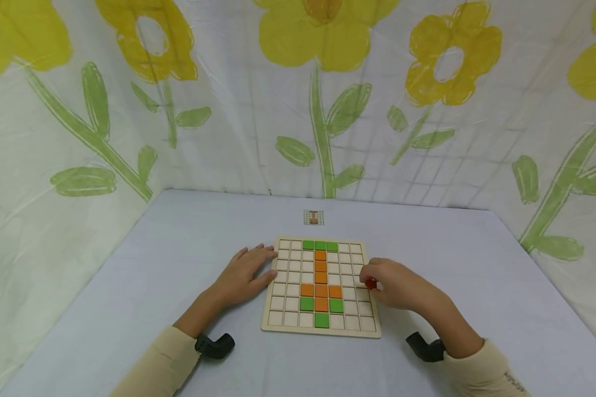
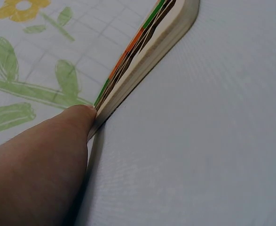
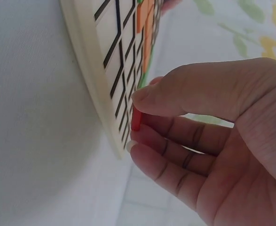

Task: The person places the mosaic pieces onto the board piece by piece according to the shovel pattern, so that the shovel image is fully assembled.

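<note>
A square wooden grid board (image 1: 323,332) lies flat on the table, filled mostly with pale squares. Orange tiles (image 1: 320,290) form an upright column with a short crossbar, and green tiles (image 1: 320,245) sit above and below them. My left hand (image 1: 245,280) rests at the board's left edge, fingers extended; the left wrist view shows the thumb (image 2: 74,122) against the rim. At the right edge, my right hand (image 1: 397,284) pinches a small red tile (image 3: 136,118) between thumb and fingers, close over the outer column.
A small printed card (image 1: 313,217) with a grid picture lies beyond the board. The white-covered table (image 1: 218,220) meets a flower-painted cloth backdrop (image 1: 238,127) at its back. Black wrist devices (image 1: 214,346) sit at both sleeves.
</note>
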A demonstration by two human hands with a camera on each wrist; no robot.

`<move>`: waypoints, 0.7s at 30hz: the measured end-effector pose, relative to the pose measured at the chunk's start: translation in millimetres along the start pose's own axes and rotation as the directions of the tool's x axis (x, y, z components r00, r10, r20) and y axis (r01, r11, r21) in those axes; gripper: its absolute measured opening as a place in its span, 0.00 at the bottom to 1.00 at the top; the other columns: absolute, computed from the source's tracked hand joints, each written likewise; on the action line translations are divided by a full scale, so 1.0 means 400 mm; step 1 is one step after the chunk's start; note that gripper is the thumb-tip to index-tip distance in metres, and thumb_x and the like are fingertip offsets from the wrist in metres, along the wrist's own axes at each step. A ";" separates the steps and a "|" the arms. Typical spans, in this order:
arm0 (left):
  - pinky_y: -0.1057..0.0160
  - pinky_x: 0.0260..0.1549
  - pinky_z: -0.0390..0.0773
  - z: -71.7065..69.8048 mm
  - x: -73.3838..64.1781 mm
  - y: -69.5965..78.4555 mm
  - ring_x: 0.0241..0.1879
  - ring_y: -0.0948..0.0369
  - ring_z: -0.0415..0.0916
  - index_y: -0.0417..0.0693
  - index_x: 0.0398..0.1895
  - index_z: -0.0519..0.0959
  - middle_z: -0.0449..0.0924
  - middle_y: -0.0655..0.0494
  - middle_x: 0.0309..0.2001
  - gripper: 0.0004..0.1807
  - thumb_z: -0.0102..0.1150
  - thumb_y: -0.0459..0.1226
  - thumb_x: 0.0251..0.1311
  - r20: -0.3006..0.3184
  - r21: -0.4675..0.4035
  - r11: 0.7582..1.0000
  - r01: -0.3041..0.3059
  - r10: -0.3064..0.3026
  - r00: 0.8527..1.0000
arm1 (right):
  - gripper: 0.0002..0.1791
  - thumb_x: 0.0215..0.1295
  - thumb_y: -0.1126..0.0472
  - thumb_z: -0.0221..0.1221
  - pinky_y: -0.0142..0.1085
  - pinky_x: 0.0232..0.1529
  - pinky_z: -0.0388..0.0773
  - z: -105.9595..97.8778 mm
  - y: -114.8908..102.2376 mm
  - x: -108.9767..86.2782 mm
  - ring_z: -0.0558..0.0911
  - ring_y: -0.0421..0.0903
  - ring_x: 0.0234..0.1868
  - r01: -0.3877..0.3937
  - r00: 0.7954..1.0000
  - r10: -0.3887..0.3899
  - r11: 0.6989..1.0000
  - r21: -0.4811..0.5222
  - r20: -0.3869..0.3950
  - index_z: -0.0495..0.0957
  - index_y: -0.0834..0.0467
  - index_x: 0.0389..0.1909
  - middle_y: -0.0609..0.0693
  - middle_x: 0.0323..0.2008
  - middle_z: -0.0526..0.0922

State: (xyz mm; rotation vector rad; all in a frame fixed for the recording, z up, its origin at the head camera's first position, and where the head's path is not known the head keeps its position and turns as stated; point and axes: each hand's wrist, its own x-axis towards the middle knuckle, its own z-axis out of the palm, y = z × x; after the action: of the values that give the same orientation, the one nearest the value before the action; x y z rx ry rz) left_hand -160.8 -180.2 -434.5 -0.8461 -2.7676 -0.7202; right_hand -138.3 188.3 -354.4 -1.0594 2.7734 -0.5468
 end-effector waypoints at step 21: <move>0.40 0.70 0.51 -0.003 -0.001 0.000 0.73 0.48 0.58 0.45 0.69 0.71 0.67 0.49 0.71 0.29 0.53 0.51 0.73 0.008 -0.004 1.000 -0.004 0.004 1.000 | 0.10 0.57 0.74 0.67 0.31 0.36 0.76 0.030 -0.095 0.034 0.72 0.40 0.34 0.150 0.988 -0.148 0.988 -0.033 0.038 0.84 0.55 0.32 0.41 0.31 0.77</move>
State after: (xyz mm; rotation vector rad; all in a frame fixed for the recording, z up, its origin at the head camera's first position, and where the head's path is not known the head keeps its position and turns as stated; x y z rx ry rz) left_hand -160.3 -181.0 -433.7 -0.8575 -2.7719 -0.7233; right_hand -122.0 149.6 -350.9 -1.2791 2.6979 -0.4912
